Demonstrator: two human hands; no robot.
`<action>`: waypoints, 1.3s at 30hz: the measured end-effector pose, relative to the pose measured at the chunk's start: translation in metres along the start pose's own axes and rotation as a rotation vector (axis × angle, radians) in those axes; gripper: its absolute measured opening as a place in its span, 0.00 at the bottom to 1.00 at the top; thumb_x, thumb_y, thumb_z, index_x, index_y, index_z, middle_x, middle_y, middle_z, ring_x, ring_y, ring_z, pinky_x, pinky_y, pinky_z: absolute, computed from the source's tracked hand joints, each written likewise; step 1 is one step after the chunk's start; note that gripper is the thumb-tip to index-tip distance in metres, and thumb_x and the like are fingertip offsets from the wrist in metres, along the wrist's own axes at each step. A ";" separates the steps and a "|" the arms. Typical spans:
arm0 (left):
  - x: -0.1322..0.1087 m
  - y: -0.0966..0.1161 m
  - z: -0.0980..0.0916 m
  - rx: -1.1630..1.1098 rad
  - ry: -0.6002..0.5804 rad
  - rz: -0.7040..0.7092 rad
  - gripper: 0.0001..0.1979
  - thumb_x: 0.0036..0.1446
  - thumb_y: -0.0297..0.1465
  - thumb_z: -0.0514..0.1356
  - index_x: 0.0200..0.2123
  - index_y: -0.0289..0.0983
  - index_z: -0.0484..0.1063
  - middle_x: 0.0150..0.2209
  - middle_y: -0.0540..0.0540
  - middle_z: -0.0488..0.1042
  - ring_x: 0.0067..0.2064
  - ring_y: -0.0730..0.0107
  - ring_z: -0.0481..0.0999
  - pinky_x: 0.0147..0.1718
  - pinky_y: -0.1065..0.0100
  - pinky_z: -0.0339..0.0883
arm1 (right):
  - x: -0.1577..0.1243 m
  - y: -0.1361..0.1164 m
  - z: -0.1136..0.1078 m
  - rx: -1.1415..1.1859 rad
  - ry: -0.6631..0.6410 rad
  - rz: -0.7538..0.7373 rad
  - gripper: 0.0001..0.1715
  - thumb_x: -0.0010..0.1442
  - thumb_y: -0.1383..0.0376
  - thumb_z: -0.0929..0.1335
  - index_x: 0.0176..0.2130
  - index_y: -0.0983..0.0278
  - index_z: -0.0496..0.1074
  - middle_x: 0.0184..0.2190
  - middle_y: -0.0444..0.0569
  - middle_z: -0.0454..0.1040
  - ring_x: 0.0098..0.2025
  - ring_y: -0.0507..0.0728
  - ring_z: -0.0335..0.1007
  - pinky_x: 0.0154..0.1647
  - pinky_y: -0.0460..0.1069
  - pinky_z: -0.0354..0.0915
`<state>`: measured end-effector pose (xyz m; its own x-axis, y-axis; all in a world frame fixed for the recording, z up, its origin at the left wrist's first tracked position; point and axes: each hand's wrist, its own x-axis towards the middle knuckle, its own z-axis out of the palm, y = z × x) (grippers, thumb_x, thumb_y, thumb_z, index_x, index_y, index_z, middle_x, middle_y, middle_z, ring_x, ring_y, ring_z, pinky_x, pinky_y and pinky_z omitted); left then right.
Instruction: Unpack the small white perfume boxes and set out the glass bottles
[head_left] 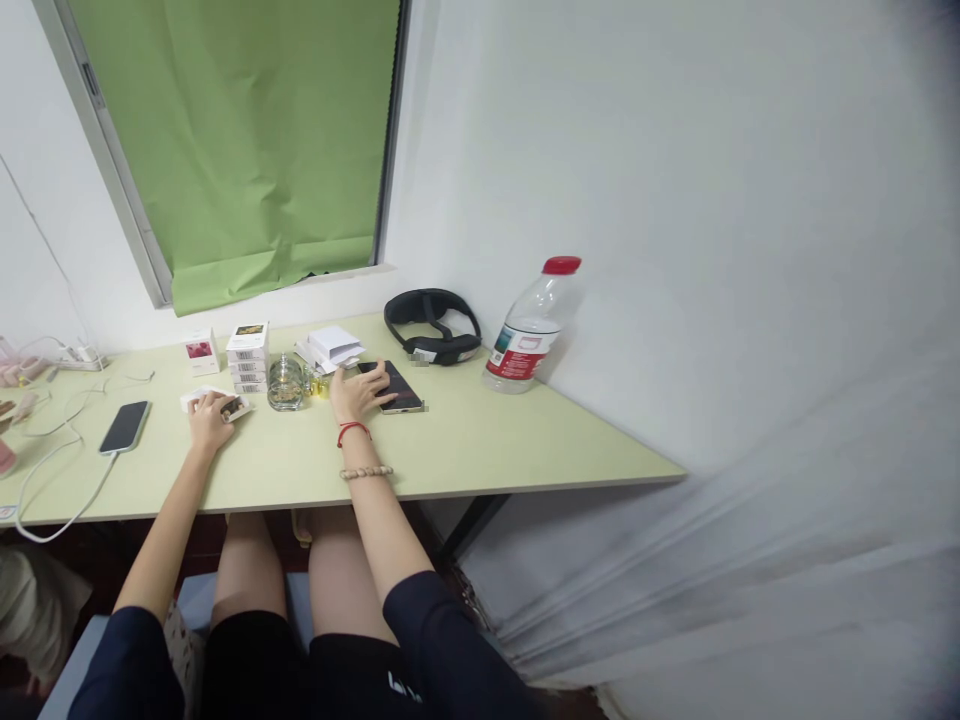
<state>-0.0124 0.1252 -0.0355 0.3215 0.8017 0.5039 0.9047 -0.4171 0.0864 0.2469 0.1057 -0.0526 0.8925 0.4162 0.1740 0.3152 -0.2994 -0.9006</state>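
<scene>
My left hand (210, 424) is closed on a small white box (237, 409) with a dark picture, low on the table. My right hand (360, 393) has its fingers spread, with fingertips on a dark phone (402, 388) lying flat. Between the hands stands a round clear glass bottle (286, 384), with small yellow-gold items (318, 385) beside it. Behind my left hand is a stack of small white boxes (248, 360), and left of it one upright white box (201, 353). White folded cartons (333, 346) lie behind my right hand.
A black headset (433, 328) lies near the wall. Right of it stands a large plastic bottle (523, 335) with a red cap. A second phone (125, 427) with a white cable lies at the left. The table's front edge (562, 485) runs below my hands.
</scene>
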 end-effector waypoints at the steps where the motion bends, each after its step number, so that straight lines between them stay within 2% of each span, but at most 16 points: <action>1: 0.000 0.000 0.000 0.001 0.003 0.001 0.26 0.44 0.21 0.58 0.48 0.42 0.76 0.49 0.44 0.75 0.52 0.56 0.71 0.53 0.53 0.55 | -0.001 0.001 0.000 0.012 0.001 -0.017 0.39 0.57 0.59 0.64 0.63 0.72 0.52 0.61 0.71 0.57 0.67 0.69 0.49 0.68 0.69 0.37; 6: 0.000 0.002 -0.001 -0.005 -0.005 -0.007 0.27 0.43 0.21 0.59 0.48 0.42 0.76 0.48 0.45 0.75 0.52 0.56 0.71 0.54 0.53 0.55 | -0.004 -0.003 -0.002 0.136 0.047 -0.112 0.31 0.58 0.62 0.60 0.59 0.69 0.55 0.58 0.68 0.60 0.65 0.67 0.52 0.66 0.69 0.44; 9: 0.001 0.002 -0.001 -0.008 -0.014 -0.004 0.27 0.43 0.22 0.59 0.49 0.42 0.76 0.48 0.45 0.75 0.52 0.56 0.71 0.54 0.53 0.54 | -0.013 -0.011 -0.003 0.279 0.053 -0.361 0.26 0.58 0.65 0.60 0.56 0.68 0.61 0.54 0.64 0.64 0.60 0.63 0.59 0.62 0.61 0.55; 11: 0.000 0.003 -0.002 -0.005 -0.020 -0.005 0.27 0.43 0.22 0.59 0.49 0.42 0.76 0.48 0.45 0.74 0.52 0.55 0.71 0.53 0.53 0.55 | -0.025 -0.018 -0.002 0.351 -0.044 -0.578 0.20 0.59 0.66 0.59 0.51 0.67 0.65 0.49 0.60 0.69 0.50 0.60 0.66 0.56 0.55 0.61; 13: 0.000 0.003 -0.001 0.001 -0.025 -0.011 0.27 0.43 0.23 0.59 0.49 0.42 0.75 0.48 0.44 0.74 0.52 0.55 0.70 0.52 0.53 0.55 | -0.043 -0.026 0.000 0.363 -0.220 -0.751 0.15 0.60 0.67 0.59 0.45 0.66 0.69 0.43 0.55 0.71 0.37 0.55 0.68 0.49 0.51 0.65; 16: -0.002 0.004 0.000 0.014 -0.025 -0.008 0.26 0.44 0.24 0.58 0.49 0.42 0.75 0.48 0.44 0.75 0.51 0.55 0.70 0.51 0.53 0.55 | -0.073 -0.035 0.003 0.318 -0.491 -0.879 0.11 0.62 0.66 0.62 0.41 0.64 0.73 0.43 0.49 0.74 0.28 0.51 0.66 0.38 0.47 0.65; 19: -0.003 0.004 0.002 0.025 -0.008 0.002 0.23 0.45 0.25 0.58 0.47 0.42 0.76 0.47 0.43 0.75 0.50 0.55 0.71 0.50 0.53 0.56 | -0.095 -0.042 0.003 0.221 -0.648 -0.870 0.10 0.62 0.65 0.65 0.42 0.61 0.75 0.46 0.44 0.76 0.36 0.51 0.72 0.40 0.45 0.65; 22: -0.003 0.003 0.004 0.025 0.015 0.020 0.20 0.47 0.26 0.58 0.45 0.41 0.76 0.46 0.42 0.76 0.49 0.54 0.71 0.49 0.53 0.55 | -0.106 -0.047 0.004 0.106 -0.751 -0.748 0.11 0.64 0.62 0.66 0.43 0.57 0.77 0.42 0.42 0.79 0.45 0.53 0.74 0.44 0.45 0.64; 27: -0.005 0.004 0.005 0.017 0.036 0.045 0.15 0.53 0.30 0.58 0.44 0.42 0.76 0.45 0.43 0.76 0.47 0.56 0.71 0.50 0.54 0.54 | -0.111 -0.052 0.006 0.041 -0.854 -0.620 0.11 0.59 0.56 0.71 0.39 0.57 0.80 0.37 0.42 0.80 0.45 0.55 0.75 0.43 0.45 0.65; 32: -0.005 0.006 0.004 0.014 0.029 0.045 0.17 0.51 0.28 0.59 0.45 0.41 0.76 0.45 0.43 0.76 0.49 0.57 0.71 0.51 0.54 0.54 | -0.112 -0.050 0.002 0.028 -0.817 -0.563 0.17 0.54 0.54 0.73 0.42 0.59 0.79 0.41 0.44 0.79 0.46 0.55 0.74 0.45 0.46 0.65; 36: -0.005 0.008 0.002 0.010 0.016 0.046 0.18 0.50 0.27 0.58 0.45 0.41 0.76 0.46 0.43 0.75 0.50 0.56 0.71 0.51 0.54 0.54 | -0.112 -0.049 -0.002 -0.038 -0.770 -0.578 0.18 0.60 0.53 0.68 0.45 0.59 0.78 0.48 0.48 0.76 0.51 0.57 0.72 0.49 0.47 0.64; 39: -0.004 0.009 0.002 0.008 0.023 0.047 0.15 0.53 0.29 0.58 0.44 0.41 0.76 0.45 0.43 0.76 0.50 0.56 0.71 0.50 0.54 0.54 | -0.112 -0.049 -0.004 -0.104 -0.816 -0.590 0.21 0.63 0.53 0.66 0.51 0.57 0.76 0.49 0.49 0.76 0.51 0.59 0.72 0.50 0.50 0.64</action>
<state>-0.0056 0.1189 -0.0384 0.3570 0.7712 0.5270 0.8911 -0.4504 0.0554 0.1328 0.0704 -0.0268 0.1041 0.9701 0.2192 0.6960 0.0864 -0.7128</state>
